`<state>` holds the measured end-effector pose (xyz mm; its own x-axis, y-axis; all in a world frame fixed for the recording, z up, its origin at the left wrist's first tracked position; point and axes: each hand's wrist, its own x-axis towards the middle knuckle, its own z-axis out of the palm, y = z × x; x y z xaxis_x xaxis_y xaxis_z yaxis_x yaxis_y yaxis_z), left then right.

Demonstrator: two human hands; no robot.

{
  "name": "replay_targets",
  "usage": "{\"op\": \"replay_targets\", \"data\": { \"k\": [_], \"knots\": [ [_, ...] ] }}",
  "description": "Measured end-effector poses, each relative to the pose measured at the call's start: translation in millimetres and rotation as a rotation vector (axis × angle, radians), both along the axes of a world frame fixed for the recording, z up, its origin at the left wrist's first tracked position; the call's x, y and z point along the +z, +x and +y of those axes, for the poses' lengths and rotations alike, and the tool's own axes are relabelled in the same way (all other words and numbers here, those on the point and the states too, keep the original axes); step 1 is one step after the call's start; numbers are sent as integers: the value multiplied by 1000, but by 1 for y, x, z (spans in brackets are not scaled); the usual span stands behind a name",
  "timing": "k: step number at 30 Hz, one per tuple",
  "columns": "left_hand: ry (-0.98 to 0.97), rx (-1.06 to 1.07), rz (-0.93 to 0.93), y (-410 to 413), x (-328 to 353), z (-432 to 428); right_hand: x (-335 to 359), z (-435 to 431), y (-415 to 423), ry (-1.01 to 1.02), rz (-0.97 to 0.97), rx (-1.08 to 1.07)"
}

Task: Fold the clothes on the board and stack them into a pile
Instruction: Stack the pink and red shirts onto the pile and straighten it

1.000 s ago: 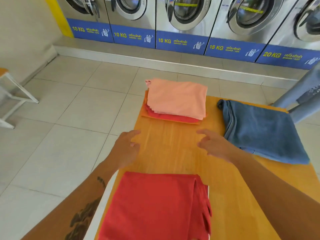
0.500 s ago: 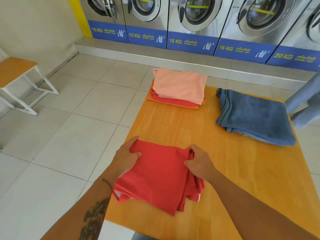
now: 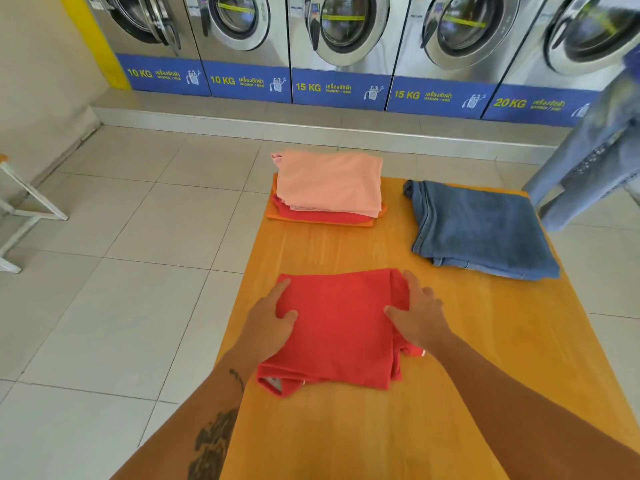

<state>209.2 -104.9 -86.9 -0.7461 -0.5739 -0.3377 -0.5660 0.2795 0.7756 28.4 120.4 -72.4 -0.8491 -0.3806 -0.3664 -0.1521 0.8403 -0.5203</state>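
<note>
- Gripping the folded red garment from both sides, the left hand held its left edge with the thumb on top, and the right hand was clamped over the bunched layers on its right edge.
- That garment lay on the near half of the wooden counter, its left edge close to the counter's left side.
- It looked like soft, light knit cloth — limp, apt to sag and unfold if lifted by one edge, so a hold under both sides with the layers pinched together seemed the safer choice.
- A loose sleeve or hem poked out at the near-left corner and another at the right; these could trail during a lift.
- The pile of folded pink, red and orange pieces sat at the far-left of the counter, overhanging its far edge slightly.
- Folded blue jeans lay at the far right, well apart from the pile.
- Between the red garment and the pile the counter was bare — a straight, open path forward, I judged, with the drop at the left edge the main hazard.
</note>
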Motion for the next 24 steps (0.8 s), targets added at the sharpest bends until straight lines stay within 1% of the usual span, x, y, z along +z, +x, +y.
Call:
{"op": "replay_targets", "data": {
  "k": [2,4,6,9,12,14,18,21,24],
  "knots": [
    [104,-31,37,-3,2,-5,0,-18,14,-92,-7,3],
    [186,-29,78,-8,8,-12,2,-33,21,-184,-62,13],
    [182,-20,130,-13,12,-19,4,-43,23,-263,-106,-13],
    [151,-19,184,-25,20,-38,9,-55,14,-426,-173,-137],
    [154,-48,231,-50,38,-70,32,-76,-18,-529,-150,-156],
    [165,-47,296,-75,57,-96,57,-95,-49,-592,-125,-141],
    [163,-36,431,-139,97,-146,109,-143,-118,-648,-42,-89],
    [91,-26,473,-190,110,-176,128,-182,-167,-628,47,-94],
    [46,4,461,-234,104,-197,133,-216,-208,-563,114,-113]
  ]
}}
